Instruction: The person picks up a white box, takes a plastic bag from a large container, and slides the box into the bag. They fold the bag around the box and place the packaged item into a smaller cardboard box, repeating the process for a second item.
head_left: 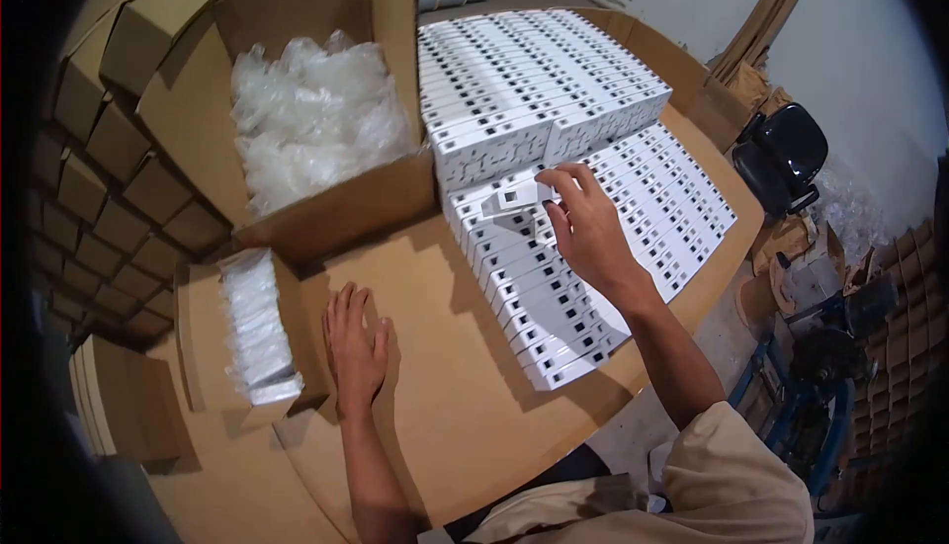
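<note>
My right hand (586, 225) pinches a small white piece with a dark square opening (512, 195) between thumb and fingers. It is just above the lower layer of similar white pieces (593, 248), which stand packed in tight rows. Behind it rises a taller block of the same white pieces (539, 75), each marked with dark squares. My left hand (356, 348) lies flat on the cardboard-covered table (425, 346), fingers extended and holding nothing. Close to its left is a small open carton (198, 346) containing a row of plastic-wrapped pieces (259, 322).
A large open carton (346, 203) full of clear plastic bags (316, 114) stands at the back left. Stacked brown boxes (124, 208) line the left side. Beyond the table's right edge are a black chair (791, 149) and a blue-framed machine (835, 356).
</note>
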`<state>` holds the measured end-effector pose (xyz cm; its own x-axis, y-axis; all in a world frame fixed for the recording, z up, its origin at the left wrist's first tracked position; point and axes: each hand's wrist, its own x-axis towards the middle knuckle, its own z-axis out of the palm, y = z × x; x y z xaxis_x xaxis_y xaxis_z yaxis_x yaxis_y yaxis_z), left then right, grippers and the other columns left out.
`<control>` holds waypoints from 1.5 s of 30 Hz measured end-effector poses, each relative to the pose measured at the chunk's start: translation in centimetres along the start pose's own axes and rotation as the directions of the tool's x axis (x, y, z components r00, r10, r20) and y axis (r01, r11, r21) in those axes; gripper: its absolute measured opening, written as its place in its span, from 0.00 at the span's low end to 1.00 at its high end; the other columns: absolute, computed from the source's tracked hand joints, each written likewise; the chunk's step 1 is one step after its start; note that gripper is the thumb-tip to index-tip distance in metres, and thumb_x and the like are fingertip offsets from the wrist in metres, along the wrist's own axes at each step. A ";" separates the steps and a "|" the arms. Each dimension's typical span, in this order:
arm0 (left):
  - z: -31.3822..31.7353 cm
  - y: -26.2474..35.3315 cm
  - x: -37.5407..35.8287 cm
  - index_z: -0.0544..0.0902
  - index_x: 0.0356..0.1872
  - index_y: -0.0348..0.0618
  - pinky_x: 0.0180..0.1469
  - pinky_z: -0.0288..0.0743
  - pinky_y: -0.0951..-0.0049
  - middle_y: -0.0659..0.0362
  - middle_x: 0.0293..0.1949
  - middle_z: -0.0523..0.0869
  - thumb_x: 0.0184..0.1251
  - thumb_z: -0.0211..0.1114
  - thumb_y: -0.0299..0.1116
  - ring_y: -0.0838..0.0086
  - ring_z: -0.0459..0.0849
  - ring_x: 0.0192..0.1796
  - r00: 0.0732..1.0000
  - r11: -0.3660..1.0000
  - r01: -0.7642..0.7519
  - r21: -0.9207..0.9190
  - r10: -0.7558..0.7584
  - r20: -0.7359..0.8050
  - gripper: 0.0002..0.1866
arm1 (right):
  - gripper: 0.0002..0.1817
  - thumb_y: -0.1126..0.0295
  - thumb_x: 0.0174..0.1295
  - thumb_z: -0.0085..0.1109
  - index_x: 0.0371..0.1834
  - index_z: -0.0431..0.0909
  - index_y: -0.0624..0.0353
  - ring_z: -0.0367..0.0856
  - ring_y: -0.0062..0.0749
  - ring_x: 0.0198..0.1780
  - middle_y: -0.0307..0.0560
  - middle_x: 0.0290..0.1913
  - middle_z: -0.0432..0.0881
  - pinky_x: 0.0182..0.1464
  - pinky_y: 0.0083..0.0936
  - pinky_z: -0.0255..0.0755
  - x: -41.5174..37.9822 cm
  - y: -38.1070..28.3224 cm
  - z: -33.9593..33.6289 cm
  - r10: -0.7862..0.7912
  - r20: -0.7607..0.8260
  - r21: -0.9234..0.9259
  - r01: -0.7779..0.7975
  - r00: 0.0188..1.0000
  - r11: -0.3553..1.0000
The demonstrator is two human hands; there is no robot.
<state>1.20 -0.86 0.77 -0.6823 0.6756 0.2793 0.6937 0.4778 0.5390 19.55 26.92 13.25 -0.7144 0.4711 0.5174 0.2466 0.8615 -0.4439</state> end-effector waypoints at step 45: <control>0.5 -1.7 1.2 0.73 0.57 0.35 0.60 0.78 0.72 0.53 0.52 0.82 0.71 0.64 0.16 0.74 0.82 0.56 0.944 0.562 0.195 -0.804 -0.331 -0.003 0.16 | 0.26 0.85 0.64 0.64 0.64 0.66 0.66 0.84 0.46 0.60 0.62 0.54 0.82 0.64 0.37 0.81 -6.2 -7.6 19.4 0.297 0.130 0.704 -0.299 0.946 0.644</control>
<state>-0.73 -0.59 -0.21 -0.8742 0.4775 0.0875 0.0714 -0.0517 0.9961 9.43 13.74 -0.77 -0.6879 0.6767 0.2625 -0.0890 0.2803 -0.9558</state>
